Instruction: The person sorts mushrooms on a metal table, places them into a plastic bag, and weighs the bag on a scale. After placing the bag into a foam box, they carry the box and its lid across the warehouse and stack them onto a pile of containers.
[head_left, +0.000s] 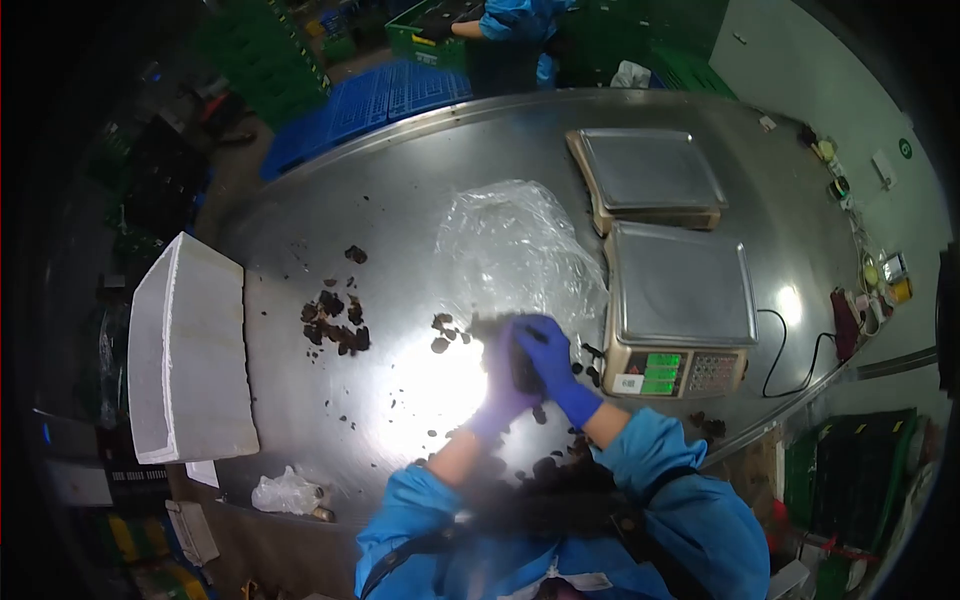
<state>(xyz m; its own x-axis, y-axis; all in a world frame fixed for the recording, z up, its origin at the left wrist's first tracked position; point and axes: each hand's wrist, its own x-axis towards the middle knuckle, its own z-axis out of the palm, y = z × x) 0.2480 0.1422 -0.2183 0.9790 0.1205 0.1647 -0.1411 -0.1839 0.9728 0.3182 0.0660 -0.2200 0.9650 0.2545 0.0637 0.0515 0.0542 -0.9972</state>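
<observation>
Head view: how many hands are at work over the table (400, 200)?

Two of the wearer's own, both in blue-purple gloves. The left hand (503, 370) and the right hand (554, 362) close in from either side on one dark clump (523, 372). It's gripped between them, though blur hides how each finger lies.

Where exactly is that clump?

Above the near-middle of the table, just beside the lower of two scales.

Tell me about those scales.

Two, one behind the other on the right. The far scale (655, 170) and the near scale (683, 285) each carry one metal pan; the near one shows three lit green readouts, and one black cable (768, 370) lies to its right.

And loose dark stuff?

Three main groups: a scattered patch (343, 335) on the left, a small cluster (439, 345) nearer the hands, and a heap (550, 478) at the wearer's edge. Too many bits to count singly.

Any plastic?

Two pieces: one large clear sheet or bag (515, 245) beyond the hands, one small crumpled bag (287, 493) at the near left.

Anything else?

One white box (205, 355) at the left end, and one co-worker (520, 22) beyond the table, a dark-gloved hand at a green crate (440, 52).
</observation>
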